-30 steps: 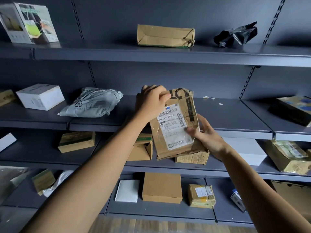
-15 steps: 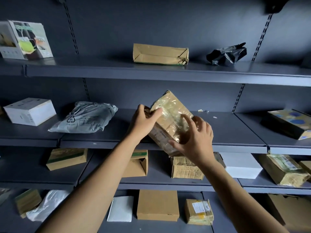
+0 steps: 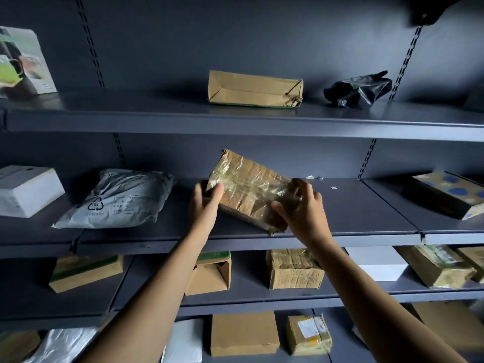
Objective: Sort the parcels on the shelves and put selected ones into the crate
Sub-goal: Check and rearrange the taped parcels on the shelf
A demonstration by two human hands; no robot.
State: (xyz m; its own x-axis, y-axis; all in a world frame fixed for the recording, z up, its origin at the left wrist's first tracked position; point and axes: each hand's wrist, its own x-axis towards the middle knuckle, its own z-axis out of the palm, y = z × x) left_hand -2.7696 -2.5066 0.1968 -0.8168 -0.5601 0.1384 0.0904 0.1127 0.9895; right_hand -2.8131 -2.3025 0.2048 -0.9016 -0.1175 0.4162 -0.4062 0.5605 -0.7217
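1. Parcel of brown card (glossy with clear tape) hangs tilted over the middle shelf, near its front edge; we cannot tell whether its low corner touches.
2. Our left hand grips its left end, thumb on the taped face.
3. Our right hand clasps its right end, fingers curled round it.
4. Further left on that shelf lies a grey mailer bag.
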